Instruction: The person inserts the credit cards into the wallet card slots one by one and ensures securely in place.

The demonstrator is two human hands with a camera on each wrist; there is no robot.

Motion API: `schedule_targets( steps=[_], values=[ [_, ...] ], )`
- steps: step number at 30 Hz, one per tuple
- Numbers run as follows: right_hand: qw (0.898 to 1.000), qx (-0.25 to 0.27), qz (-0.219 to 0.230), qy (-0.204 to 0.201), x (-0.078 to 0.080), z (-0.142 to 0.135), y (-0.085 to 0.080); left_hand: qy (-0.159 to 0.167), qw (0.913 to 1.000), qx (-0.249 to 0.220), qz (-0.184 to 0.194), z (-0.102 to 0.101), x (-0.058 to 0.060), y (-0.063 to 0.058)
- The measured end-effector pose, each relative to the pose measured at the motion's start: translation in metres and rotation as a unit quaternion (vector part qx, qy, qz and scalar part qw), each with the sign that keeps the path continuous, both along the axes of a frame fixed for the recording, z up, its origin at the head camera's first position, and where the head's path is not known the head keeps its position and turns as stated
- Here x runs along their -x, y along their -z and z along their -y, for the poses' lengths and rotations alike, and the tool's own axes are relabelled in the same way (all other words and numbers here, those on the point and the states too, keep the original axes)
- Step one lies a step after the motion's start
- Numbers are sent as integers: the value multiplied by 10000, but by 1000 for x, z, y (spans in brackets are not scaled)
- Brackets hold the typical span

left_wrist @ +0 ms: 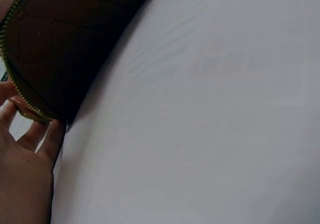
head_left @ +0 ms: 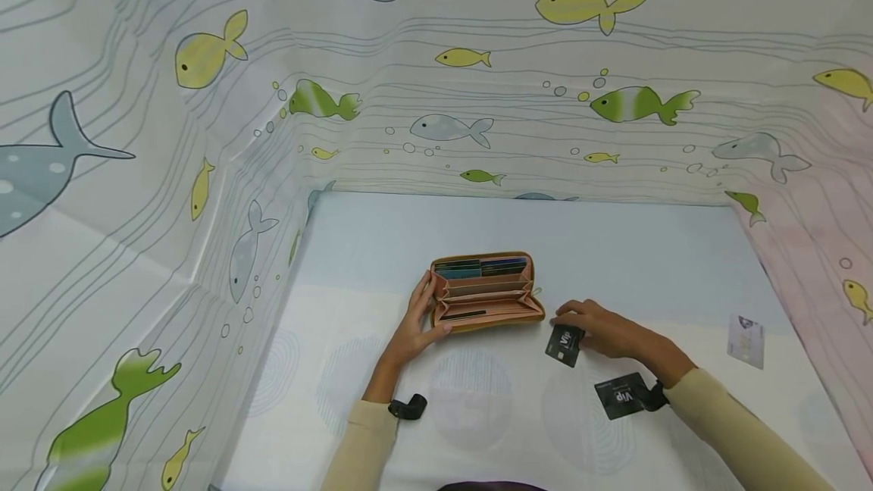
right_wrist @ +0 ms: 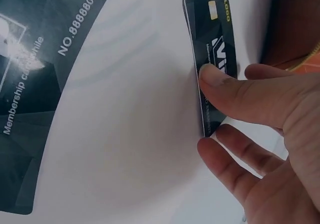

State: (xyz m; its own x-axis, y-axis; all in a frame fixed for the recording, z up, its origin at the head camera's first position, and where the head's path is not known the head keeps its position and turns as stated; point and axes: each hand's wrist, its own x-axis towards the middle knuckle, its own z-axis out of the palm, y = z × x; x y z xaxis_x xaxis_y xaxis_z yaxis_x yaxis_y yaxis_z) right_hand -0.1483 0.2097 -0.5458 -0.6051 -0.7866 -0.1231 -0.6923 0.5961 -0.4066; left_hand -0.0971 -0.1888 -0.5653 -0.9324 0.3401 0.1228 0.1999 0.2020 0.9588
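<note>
An unzipped wallet (head_left: 488, 320) lies with its pleated pink-tan inside facing up, several cards in its back slots. My left hand (head_left: 412, 328) grips its left end, fingers along the side and thumb at the front edge. In the left wrist view the wallet's quilted brown outside (left_wrist: 60, 39) and gold zip show beside the fingers. To the right of the wallet, my right hand (head_left: 600, 328) pinches a black VIP card (head_left: 564, 345) between thumb and fingers. The right wrist view shows the thumb across that card's face (right_wrist: 212, 29), its chip end sticking out.
Another black VIP card (head_left: 617, 395) lies on the white table (head_left: 498, 226), partly under the right wrist's camera. A pale silver card (head_left: 746, 341) is farther right. Fish-printed sheeting (head_left: 382, 150) rises behind the table and along its left side.
</note>
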Motion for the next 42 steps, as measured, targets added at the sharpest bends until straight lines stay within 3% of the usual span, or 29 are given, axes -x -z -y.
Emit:
schedule_targets(
  steps=[9, 20, 26, 37, 42],
  values=[
    [9999, -68, -85, -134, 5, 0, 1, 21, 10000, 8, -5, 0, 0, -1],
    [9984, -291, 104, 484, 9, -1, 2, -9, 9999, -18, 105, -1, -1, 0],
    [9978, -125, 87, 640, 11, -1, -3, -7, 10000, -47, 64, -1, -1, -1],
    [9977, 122, 360, 566, 14, -7, -3, 1, 10000, -18, -17, 0, 0, 0],
    [9932, 206, 881, 735, 16, -10, -2, -12, 10000, -48, 19, 0, 0, -1]
  ],
)
